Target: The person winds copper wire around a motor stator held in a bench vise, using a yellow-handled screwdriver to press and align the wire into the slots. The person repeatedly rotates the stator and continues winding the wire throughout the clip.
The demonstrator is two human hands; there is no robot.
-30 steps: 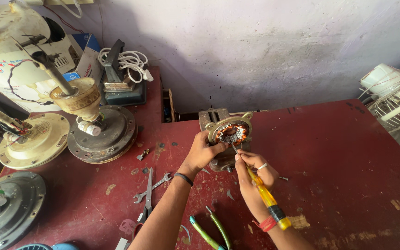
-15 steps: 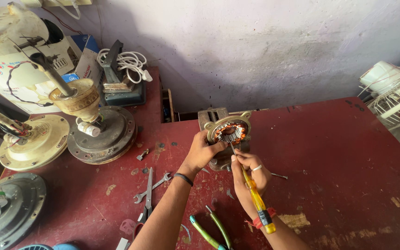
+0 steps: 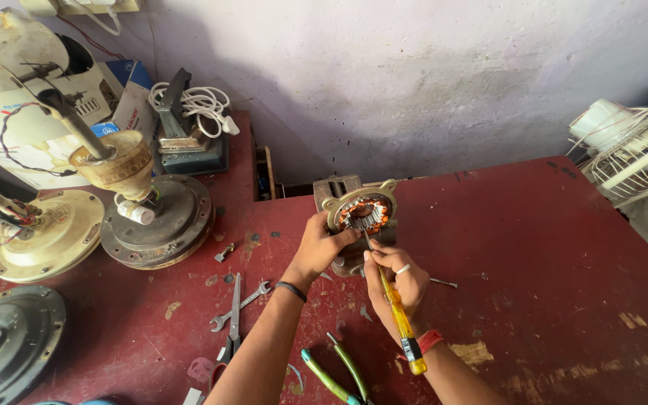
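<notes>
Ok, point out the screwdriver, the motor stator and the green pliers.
screwdriver (image 3: pixel 397 319): head view, on its yellow handle.
motor stator (image 3: pixel 364 212): head view, on its copper windings.
green pliers (image 3: pixel 337 375): head view, on a handle.

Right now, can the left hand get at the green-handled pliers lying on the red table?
Probably yes: the left hand holds the copper-wound motor stator, but nothing lies between it and the green-handled pliers.

Showed dull cast metal around glossy copper windings on the motor (image 3: pixel 361 214); clear yellow plastic on the screwdriver (image 3: pixel 397 319); chipped, matt red paint over the worktop (image 3: pixel 534 255).
</notes>
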